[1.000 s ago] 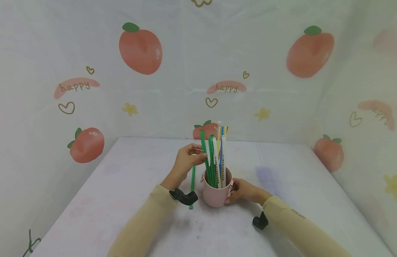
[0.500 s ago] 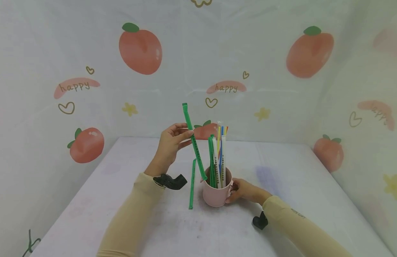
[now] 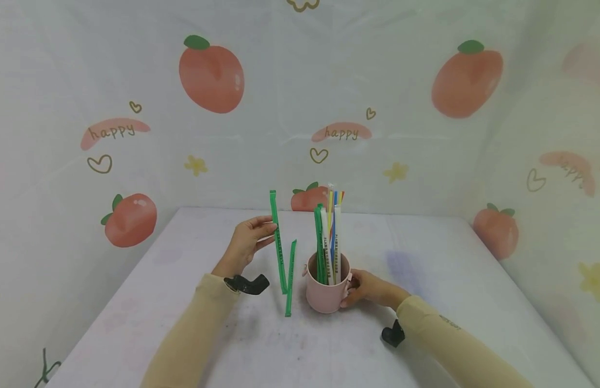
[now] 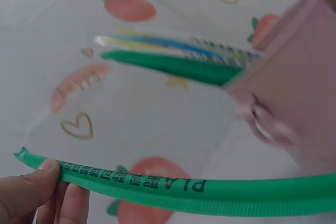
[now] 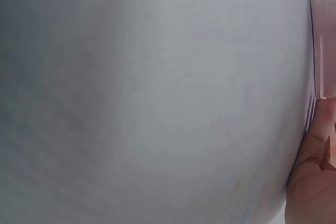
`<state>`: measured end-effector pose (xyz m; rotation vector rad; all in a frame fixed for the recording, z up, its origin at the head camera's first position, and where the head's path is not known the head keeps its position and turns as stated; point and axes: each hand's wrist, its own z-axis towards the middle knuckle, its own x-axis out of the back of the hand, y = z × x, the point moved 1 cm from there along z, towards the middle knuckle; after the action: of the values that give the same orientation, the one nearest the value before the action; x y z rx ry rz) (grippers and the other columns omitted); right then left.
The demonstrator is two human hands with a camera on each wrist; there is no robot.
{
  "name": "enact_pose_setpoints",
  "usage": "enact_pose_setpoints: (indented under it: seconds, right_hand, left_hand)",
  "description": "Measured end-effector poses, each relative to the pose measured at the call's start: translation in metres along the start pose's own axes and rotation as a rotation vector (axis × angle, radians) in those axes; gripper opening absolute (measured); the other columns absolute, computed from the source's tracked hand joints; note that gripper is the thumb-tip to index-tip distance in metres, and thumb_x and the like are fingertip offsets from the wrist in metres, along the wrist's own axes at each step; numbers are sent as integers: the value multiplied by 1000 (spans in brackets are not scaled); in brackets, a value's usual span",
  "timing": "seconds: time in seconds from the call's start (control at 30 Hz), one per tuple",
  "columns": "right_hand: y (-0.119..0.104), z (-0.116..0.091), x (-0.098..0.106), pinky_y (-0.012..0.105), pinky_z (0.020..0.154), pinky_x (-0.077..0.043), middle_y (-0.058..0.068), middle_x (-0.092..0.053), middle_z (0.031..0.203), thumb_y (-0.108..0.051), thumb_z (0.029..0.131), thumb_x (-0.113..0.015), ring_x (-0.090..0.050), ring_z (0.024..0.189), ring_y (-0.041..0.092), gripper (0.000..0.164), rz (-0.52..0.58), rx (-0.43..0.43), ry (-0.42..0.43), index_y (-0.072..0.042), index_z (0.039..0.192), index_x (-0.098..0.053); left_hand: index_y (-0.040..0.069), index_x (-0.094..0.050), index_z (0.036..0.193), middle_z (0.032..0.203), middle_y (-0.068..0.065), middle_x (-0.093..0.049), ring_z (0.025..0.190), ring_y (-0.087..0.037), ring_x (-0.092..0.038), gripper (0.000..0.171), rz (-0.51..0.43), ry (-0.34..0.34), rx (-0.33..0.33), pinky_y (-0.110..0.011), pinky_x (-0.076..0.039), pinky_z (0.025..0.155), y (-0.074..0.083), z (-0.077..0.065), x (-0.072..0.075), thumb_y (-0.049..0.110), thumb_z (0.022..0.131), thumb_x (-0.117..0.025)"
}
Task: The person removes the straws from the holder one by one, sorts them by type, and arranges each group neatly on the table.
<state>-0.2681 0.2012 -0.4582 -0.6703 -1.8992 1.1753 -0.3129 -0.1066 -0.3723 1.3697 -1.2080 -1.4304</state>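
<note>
My left hand [image 3: 243, 245] pinches a green paper-wrapped straw [image 3: 280, 250] near its upper part, left of the cup. The straw stands almost upright, its lower end overlapping a second green wrapped straw [image 3: 290, 283] that lies on the table. Black print runs along the held wrapper [image 4: 173, 182] in the left wrist view. A pink cup [image 3: 323, 299] with small side loops stands upright, and my right hand [image 3: 374, 289] grips it at its right side. Inside it lean green wrapped straws [image 3: 320, 242], white wrapped ones [image 3: 337, 242] and striped colourful ones in clear wrap.
A pale cloth covers the table [image 3: 338, 350], with a bluish patch to the right of the cup. Behind it hangs a white backdrop [image 3: 280, 64] printed with peaches. Each wrist carries a black camera mount [image 3: 248, 284].
My left hand has lifted the green straw out of the cup, moved it left and then lowered it toward the straw on the table. My right hand stays on the cup.
</note>
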Motion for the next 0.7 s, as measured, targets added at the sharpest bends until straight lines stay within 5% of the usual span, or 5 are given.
enact_pose_setpoints:
  seconds: [0.43,0.7]
  right_hand:
    - [0,0,0,27,74,-39,5,-49,90,-10,67,-82,-46,87,18,55,1,-2,-6,-2,113,-52]
    - [0,0,0,28,75,-39,5,-49,89,-9,67,-83,-46,87,19,55,-4,-1,3,-2,112,-53]
  left_hand:
    - [-1,-58,120,97,-11,-64,79,-13,-64,37,244,17,165,-31,-54,77,-61,12,18,0,84,-65]
    - [-3,-58,118,91,-13,-66,74,-16,-65,36,272,26,206,-31,-56,71,-81,22,18,-5,82,-64]
